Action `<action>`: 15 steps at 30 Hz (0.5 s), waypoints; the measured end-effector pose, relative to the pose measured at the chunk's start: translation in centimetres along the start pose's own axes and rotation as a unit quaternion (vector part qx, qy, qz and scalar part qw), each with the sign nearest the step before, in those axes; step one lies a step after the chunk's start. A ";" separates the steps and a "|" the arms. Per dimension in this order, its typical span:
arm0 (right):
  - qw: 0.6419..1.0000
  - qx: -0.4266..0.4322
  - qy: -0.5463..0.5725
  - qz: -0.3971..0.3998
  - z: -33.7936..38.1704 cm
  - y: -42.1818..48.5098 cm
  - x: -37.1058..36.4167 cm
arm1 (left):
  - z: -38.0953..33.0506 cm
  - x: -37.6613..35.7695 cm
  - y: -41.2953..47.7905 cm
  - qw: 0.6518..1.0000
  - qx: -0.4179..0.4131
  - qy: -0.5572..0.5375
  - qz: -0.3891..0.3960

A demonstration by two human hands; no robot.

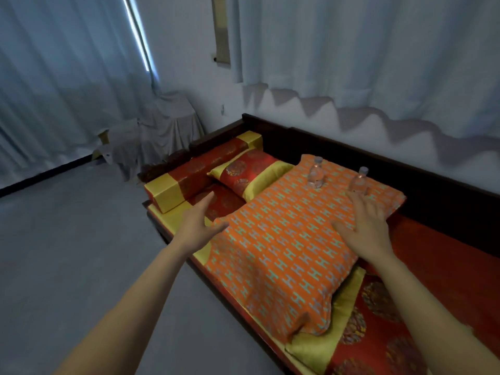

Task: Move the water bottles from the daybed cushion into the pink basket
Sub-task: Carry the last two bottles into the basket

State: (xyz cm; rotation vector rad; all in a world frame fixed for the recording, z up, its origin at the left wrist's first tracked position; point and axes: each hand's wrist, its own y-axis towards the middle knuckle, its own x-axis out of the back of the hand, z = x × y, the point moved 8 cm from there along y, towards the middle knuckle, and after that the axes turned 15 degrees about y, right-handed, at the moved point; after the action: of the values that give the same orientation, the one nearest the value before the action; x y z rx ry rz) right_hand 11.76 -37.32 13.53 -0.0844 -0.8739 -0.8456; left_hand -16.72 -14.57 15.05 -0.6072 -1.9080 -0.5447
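One water bottle (359,182) stands upright, cap up, just past my right hand's (365,230) spread fingers (355,203). A second bottle (316,173) stands likewise farther left, both on the orange cushion (270,255). My left hand (200,226) holds nothing, fingers straight, a red-and-gold pillow (249,171) beyond them.

You see a dim, bluish room; daylight slips through the curtain gap (136,33) (a thin glaring strip), jagged shadows cross the wall (405,136), and edges bend

Single head view, down and forward (wide-angle) over daybed (446,247).
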 end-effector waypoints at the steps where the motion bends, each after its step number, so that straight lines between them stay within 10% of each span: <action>1: 1.000 -0.012 -0.006 0.000 -0.6 0.2 -0.4 | 0.2 -0.4 1.2 1.000 0.002 -0.009 0.007; 15: 0.986 -0.154 0.019 -0.054 -12.7 8.3 -1.2 | -5.4 -13.1 21.5 0.980 -0.143 -0.024 0.139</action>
State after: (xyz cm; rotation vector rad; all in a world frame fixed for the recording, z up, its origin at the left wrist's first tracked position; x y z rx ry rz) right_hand 25.18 -35.85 6.46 -0.2914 -0.7118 -1.0773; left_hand 5.21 -3.58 7.29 -1.0651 -1.7627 -0.6313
